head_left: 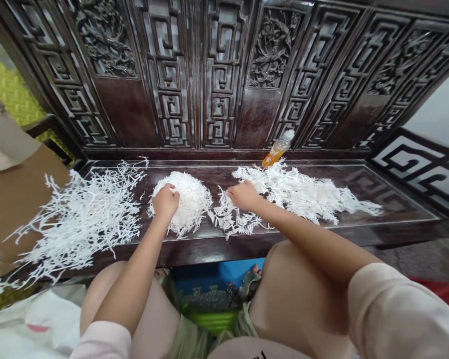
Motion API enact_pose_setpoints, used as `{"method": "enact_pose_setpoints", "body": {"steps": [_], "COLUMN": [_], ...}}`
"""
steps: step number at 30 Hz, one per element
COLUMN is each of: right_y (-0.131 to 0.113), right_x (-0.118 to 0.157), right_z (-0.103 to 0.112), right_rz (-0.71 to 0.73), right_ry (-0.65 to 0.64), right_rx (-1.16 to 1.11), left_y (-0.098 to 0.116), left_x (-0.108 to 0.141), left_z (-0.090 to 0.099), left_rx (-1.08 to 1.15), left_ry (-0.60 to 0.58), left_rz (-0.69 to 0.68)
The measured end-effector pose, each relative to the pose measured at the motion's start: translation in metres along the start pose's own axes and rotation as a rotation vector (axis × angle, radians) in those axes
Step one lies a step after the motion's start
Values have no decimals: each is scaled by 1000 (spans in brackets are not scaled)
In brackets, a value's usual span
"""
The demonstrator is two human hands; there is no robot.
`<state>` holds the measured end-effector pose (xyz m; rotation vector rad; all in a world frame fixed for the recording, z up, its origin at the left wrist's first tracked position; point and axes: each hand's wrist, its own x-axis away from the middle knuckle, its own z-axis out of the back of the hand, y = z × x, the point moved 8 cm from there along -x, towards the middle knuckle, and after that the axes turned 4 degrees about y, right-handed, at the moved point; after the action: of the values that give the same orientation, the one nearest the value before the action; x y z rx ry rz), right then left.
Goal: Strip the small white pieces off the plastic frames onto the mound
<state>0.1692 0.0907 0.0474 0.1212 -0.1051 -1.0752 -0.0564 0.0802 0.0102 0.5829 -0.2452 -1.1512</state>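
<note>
My left hand (166, 200) is closed at the left side of a round heap of small white pieces (192, 199). What its fingers grip, if anything, blends into the white heap. To its right, my right hand (244, 194) is pinched shut on a thin white branching piece (223, 195). Under and beside that hand lies a loose cluster of white branching pieces (234, 219). Long white branches (86, 214) spread in a tangled pile on the left. Another pile of white branching pieces (307, 194) stretches off to the right.
All the piles lie on a dark wooden bench seat (205, 254) with a carved lattice back (220, 75). A bottle of orange liquid (277, 149) leans behind the right pile. Brown cardboard (26, 194) stands at the left, and a white bag (37, 319) lies below.
</note>
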Motion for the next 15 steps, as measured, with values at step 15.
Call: {"method": "enact_pose_setpoints", "body": {"steps": [15], "right_y": [-38], "right_x": [5], "right_z": [14], "right_rz": [126], "right_ry": [102], "right_rx": [10], "left_y": [81], "left_x": [80], "left_z": [-31], "left_rx": [411], "left_ry": [-238], "left_rz": [-363]}}
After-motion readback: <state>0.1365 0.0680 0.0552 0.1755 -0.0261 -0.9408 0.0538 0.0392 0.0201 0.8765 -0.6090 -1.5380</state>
